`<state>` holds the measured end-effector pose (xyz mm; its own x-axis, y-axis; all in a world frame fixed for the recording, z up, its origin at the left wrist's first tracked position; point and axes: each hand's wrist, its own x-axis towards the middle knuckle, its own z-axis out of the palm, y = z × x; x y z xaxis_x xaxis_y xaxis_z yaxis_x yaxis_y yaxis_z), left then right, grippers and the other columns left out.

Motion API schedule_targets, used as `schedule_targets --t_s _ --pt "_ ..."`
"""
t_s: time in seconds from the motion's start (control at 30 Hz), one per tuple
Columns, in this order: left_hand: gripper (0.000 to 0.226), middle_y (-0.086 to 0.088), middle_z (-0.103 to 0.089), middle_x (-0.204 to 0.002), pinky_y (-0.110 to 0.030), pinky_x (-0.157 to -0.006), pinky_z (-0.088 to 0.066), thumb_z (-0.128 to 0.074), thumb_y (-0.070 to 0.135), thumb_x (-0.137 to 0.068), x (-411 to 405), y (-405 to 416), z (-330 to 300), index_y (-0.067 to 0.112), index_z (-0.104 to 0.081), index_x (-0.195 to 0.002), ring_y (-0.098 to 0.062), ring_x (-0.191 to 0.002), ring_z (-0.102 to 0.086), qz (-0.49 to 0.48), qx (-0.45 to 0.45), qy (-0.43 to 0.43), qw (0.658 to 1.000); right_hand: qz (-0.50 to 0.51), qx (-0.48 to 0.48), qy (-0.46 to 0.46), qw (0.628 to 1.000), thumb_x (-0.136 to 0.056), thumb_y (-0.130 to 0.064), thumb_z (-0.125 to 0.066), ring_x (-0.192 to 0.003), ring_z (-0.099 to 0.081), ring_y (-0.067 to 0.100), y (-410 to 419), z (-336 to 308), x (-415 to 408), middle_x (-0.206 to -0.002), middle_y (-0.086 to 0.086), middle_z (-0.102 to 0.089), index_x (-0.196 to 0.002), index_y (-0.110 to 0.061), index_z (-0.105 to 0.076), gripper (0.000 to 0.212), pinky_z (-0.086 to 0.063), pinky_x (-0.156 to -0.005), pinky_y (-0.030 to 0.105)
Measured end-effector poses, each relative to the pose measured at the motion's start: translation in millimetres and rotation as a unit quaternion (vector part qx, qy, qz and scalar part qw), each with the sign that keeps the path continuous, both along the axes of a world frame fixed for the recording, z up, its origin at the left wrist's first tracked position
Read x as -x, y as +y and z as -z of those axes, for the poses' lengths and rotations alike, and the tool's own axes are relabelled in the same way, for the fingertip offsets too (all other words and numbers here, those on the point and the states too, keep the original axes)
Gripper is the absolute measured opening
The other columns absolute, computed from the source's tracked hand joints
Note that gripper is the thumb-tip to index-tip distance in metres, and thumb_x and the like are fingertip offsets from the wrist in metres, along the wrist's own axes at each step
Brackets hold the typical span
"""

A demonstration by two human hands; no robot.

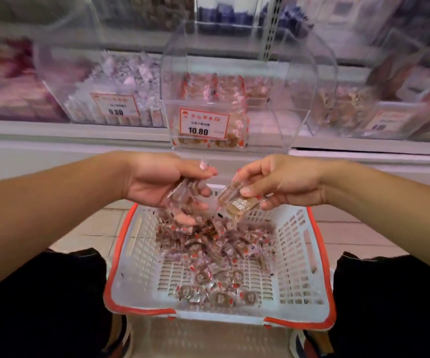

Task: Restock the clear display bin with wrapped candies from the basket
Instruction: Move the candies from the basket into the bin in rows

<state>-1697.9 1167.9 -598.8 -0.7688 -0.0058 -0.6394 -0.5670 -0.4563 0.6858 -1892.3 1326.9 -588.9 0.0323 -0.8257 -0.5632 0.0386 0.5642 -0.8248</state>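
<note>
Both hands hover above the white, red-rimmed basket (309, 267), so any candy that slips would likely drop back into it. The left hand (157, 182) is curled around a loose bunch of wrapped candies (182, 196); the right hand (273, 182) pinches a few more (237, 204) between thumb and fingers. More candies (216, 249) lie in the basket. The clear display bin (268, 117) with the 10.80 price label (203, 124) stands just beyond on the shelf, partly filled, its opening facing the person, within easy reach.
</note>
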Motion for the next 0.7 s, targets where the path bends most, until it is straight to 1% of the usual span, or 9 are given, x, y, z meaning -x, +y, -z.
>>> schedule_targets --t_s 0.07,0.13,0.17,0.23,0.3,0.4,0.5,0.63,0.7 --pt "0.039 -0.006 -0.061 -0.085 -0.034 -0.049 -0.056 -0.059 0.031 -0.089 -2.8 2.6 -14.3 0.021 -0.061 -0.126 -0.021 -0.068 -0.066 -0.03 0.032 0.021 0.999 0.021 0.036 -0.024 0.999 -0.079 -0.005 -0.07 -0.06 -0.058 0.006 0.9 -16.5 -3.9 -0.089 0.005 -0.063 -0.089 -0.02 -0.077 0.02 -0.053 -0.051 0.018" --pt "0.03 -0.007 -0.062 -0.086 -0.031 -0.048 -0.056 -0.057 0.041 -0.088 -1.0 11.0 -18.3 0.021 -0.075 -0.103 -0.017 -0.065 -0.062 -0.049 0.037 0.053 0.997 0.05 0.067 -0.032 0.996 -0.077 -0.007 -0.07 -0.059 -0.057 0.007 -2.0 -25.2 -8.1 -0.082 0.002 -0.064 -0.099 -0.014 -0.074 0.023 -0.052 -0.05 0.018" --pt "0.033 -0.005 -0.066 -0.087 -0.035 -0.053 -0.059 -0.056 0.045 -0.086 3.1 14.9 -19.9 0.022 -0.077 -0.096 -0.016 -0.066 -0.064 -0.047 0.04 0.068 0.996 0.071 0.08 -0.029 0.994 -0.08 -0.005 -0.069 -0.06 -0.058 0.007 -4.5 -27.4 -9.7 -0.081 0.002 -0.065 -0.104 -0.011 -0.07 0.024 -0.052 -0.05 0.018" --pt "0.042 -0.005 -0.074 -0.098 -0.042 -0.069 -0.062 -0.054 0.053 -0.083 12.8 22.9 -22.2 0.022 -0.077 -0.099 -0.021 -0.079 -0.071 -0.036 0.039 0.092 0.994 0.116 0.096 -0.022 0.988 -0.088 -0.001 -0.065 -0.06 -0.061 0.008 -5.3 -28.9 -16.2 -0.083 0.005 -0.068 -0.109 -0.007 -0.066 0.022 -0.05 -0.048 0.017" --pt "0.046 -0.009 -0.074 -0.108 -0.043 -0.075 -0.061 -0.052 0.057 -0.081 22.8 25.1 -25.4 0.024 -0.077 -0.102 -0.027 -0.093 -0.073 -0.021 0.025 0.114 0.993 0.153 0.119 0.013 0.981 -0.089 0.0 -0.065 -0.059 -0.063 0.009 -5.1 -28.1 -20.0 -0.084 0.01 -0.069 -0.109 -0.004 -0.064 0.02 -0.049 -0.047 0.018" --pt "0.036 -0.012 -0.072 -0.113 -0.043 -0.084 -0.059 -0.052 0.044 -0.092 28.4 24.0 -27.8 0.022 -0.075 -0.107 -0.025 -0.097 -0.072 -0.006 0.004 0.135 0.991 0.172 0.159 0.119 0.965 -0.082 0.001 -0.074 -0.063 -0.065 0.017 -1.2 -30.3 -20.0 -0.093 0.019 -0.069 -0.106 -0.004 -0.067 0.026 -0.051 -0.05 0.021" --pt "0.035 -0.019 -0.069 -0.117 -0.043 -0.085 -0.059 -0.062 0.026 -0.089 31.3 20.5 -29.7 0.007 -0.068 -0.117 -0.023 -0.092 -0.072 -0.034 -0.013 0.146 0.989 0.164 0.189 0.172 0.953 -0.069 -0.008 -0.083 -0.067 -0.069 0.023 2.6 -39.6 -14.9 -0.095 0.015 -0.072 -0.105 -0.012 -0.07 0.039 -0.056 -0.056 0.027" --pt "0.023 -0.019 -0.073 -0.103 -0.037 -0.069 -0.062 -0.06 0.014 -0.083 33.5 18.2 -36.3 0.011 -0.077 -0.098 -0.025 -0.081 -0.074 -0.067 -0.032 0.156 0.985 0.187 0.242 0.191 0.933 -0.059 -0.018 -0.083 -0.069 -0.072 0.019 7.1 -53.5 -2.3 -0.091 0.008 -0.074 -0.098 -0.016 -0.074 0.041 -0.054 -0.055 0.022" --pt "0.026 -0.022 -0.073 -0.099 -0.038 -0.072 -0.062 -0.058 0.01 -0.082 33.6 19.4 -37.3 0.01 -0.075 -0.101 -0.028 -0.081 -0.074 -0.071 -0.039 0.162 0.984 0.192 0.258 0.152 0.934 -0.062 -0.013 -0.083 -0.074 -0.073 0.019 6.6 -55.7 3.3 -0.093 0.008 -0.074 -0.1 -0.014 -0.075 0.039 -0.056 -0.059 0.023"
